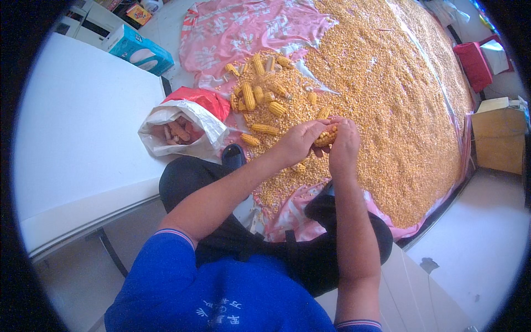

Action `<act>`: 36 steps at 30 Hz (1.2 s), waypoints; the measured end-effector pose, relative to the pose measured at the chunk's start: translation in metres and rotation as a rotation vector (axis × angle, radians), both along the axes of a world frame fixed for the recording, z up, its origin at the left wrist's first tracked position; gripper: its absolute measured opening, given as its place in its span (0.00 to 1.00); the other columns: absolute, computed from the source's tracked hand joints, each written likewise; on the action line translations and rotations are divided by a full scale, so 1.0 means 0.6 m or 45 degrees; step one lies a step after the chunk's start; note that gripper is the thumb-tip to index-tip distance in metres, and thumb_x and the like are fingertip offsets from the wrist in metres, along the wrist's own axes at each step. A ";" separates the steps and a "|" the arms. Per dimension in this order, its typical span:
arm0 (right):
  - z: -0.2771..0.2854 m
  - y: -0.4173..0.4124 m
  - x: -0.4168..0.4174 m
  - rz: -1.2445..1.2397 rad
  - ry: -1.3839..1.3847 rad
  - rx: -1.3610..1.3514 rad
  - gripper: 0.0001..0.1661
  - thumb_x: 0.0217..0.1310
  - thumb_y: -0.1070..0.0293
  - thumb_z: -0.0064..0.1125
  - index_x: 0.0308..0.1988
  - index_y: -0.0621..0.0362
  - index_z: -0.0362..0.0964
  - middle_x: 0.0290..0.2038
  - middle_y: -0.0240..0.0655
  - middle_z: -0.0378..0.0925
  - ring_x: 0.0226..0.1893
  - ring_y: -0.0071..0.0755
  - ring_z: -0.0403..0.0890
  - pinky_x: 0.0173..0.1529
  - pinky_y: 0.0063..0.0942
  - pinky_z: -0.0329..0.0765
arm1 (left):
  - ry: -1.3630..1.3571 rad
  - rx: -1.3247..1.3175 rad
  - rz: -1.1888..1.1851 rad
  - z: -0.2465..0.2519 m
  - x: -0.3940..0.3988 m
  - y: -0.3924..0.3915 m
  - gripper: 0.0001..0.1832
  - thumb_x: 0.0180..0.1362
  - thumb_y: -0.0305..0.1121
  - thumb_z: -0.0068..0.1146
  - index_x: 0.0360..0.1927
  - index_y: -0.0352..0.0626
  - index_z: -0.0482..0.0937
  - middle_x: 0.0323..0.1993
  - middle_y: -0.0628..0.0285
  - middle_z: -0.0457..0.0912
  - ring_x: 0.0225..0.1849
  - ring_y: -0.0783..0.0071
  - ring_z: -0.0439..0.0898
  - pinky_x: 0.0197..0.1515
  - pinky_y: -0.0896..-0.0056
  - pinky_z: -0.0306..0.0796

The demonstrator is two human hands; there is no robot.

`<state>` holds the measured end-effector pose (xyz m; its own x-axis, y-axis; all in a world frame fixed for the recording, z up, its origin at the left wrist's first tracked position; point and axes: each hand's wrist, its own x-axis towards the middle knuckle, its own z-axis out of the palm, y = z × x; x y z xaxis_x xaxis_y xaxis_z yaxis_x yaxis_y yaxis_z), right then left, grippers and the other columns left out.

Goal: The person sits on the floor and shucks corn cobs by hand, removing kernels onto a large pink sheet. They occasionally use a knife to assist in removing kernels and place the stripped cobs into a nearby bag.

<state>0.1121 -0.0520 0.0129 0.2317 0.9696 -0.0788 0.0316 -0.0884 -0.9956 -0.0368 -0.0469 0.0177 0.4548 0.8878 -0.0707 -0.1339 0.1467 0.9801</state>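
Between my two hands is a partly shelled corn cob (325,139), with kernels on its near side and bare reddish core above. My left hand (299,140) grips its left end, thumb on top. The right end is in my right hand (345,143), whose fingers bend over the cob. Loose yellow kernels (286,186) lie under both hands. Whole dried corn cobs (248,96) are heaped beyond my left hand, and single ones, such as a corn cob (265,129), lie nearer. Another cob (323,112) sits just past my fingers.
A wide layer of kernels (394,124) covers the pink printed cloth (232,29). At left, an open white-and-red sack (155,139) holds stripped cobs (178,130). A teal box (141,52) stands behind a white panel (83,124). Far right are a cardboard box (498,139) and a red object (473,66).
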 end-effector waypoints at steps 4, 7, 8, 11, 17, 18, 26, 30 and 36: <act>0.002 -0.002 -0.006 -0.005 -0.058 -0.013 0.18 0.74 0.63 0.40 0.35 0.63 0.71 0.31 0.39 0.73 0.32 0.33 0.74 0.38 0.35 0.71 | -0.050 -0.032 0.025 0.004 -0.005 -0.001 0.26 0.77 0.47 0.38 0.61 0.34 0.74 0.45 0.58 0.83 0.39 0.77 0.82 0.38 0.74 0.79; 0.010 0.000 -0.011 -0.018 -0.011 -0.029 0.17 0.74 0.63 0.41 0.35 0.63 0.70 0.29 0.39 0.73 0.31 0.33 0.73 0.37 0.35 0.70 | 0.079 0.182 0.093 -0.016 0.000 0.003 0.24 0.77 0.46 0.41 0.59 0.34 0.75 0.43 0.58 0.83 0.39 0.77 0.82 0.39 0.74 0.78; 0.013 0.000 -0.011 -0.005 -0.012 -0.028 0.17 0.74 0.63 0.42 0.35 0.63 0.70 0.29 0.39 0.73 0.30 0.33 0.74 0.37 0.35 0.70 | 0.156 0.308 0.126 -0.025 0.001 0.004 0.24 0.76 0.45 0.42 0.59 0.34 0.75 0.42 0.58 0.83 0.38 0.77 0.82 0.39 0.73 0.78; 0.017 -0.003 -0.004 0.021 -0.055 -0.047 0.17 0.75 0.62 0.42 0.36 0.62 0.69 0.28 0.40 0.73 0.29 0.35 0.74 0.35 0.36 0.70 | 0.263 -0.018 -0.025 0.008 0.008 0.000 0.22 0.76 0.45 0.43 0.55 0.34 0.76 0.38 0.59 0.83 0.36 0.78 0.81 0.38 0.72 0.77; 0.021 -0.005 -0.011 0.023 -0.273 -0.037 0.17 0.76 0.61 0.43 0.37 0.62 0.68 0.30 0.44 0.74 0.30 0.40 0.76 0.37 0.39 0.72 | 0.190 0.127 0.095 -0.007 0.003 -0.005 0.22 0.76 0.43 0.41 0.50 0.33 0.77 0.36 0.59 0.83 0.36 0.75 0.81 0.40 0.70 0.76; 0.021 -0.005 -0.012 0.032 -0.289 -0.030 0.17 0.76 0.61 0.43 0.37 0.62 0.68 0.30 0.45 0.75 0.31 0.40 0.77 0.37 0.39 0.72 | 0.193 0.183 0.116 -0.010 0.002 -0.005 0.22 0.76 0.43 0.41 0.50 0.32 0.77 0.37 0.59 0.83 0.38 0.74 0.81 0.42 0.69 0.75; 0.030 -0.009 -0.020 0.040 -0.249 0.074 0.17 0.77 0.60 0.42 0.40 0.62 0.70 0.30 0.41 0.73 0.32 0.36 0.75 0.38 0.36 0.72 | 0.312 0.208 0.162 -0.005 -0.009 -0.002 0.26 0.77 0.44 0.36 0.55 0.31 0.77 0.43 0.54 0.84 0.48 0.70 0.81 0.55 0.68 0.72; 0.022 -0.006 -0.012 0.064 -0.174 0.032 0.18 0.77 0.61 0.41 0.40 0.62 0.72 0.29 0.37 0.72 0.30 0.30 0.73 0.37 0.33 0.72 | 0.216 0.110 0.126 0.004 0.000 0.001 0.26 0.76 0.48 0.41 0.52 0.31 0.78 0.40 0.55 0.84 0.42 0.72 0.83 0.48 0.70 0.75; 0.014 -0.004 -0.006 0.183 0.124 -0.142 0.24 0.78 0.56 0.36 0.46 0.62 0.75 0.33 0.33 0.73 0.32 0.26 0.74 0.36 0.28 0.72 | 0.333 0.122 0.193 -0.004 0.006 0.003 0.24 0.74 0.49 0.47 0.50 0.33 0.77 0.33 0.60 0.83 0.32 0.76 0.82 0.34 0.71 0.78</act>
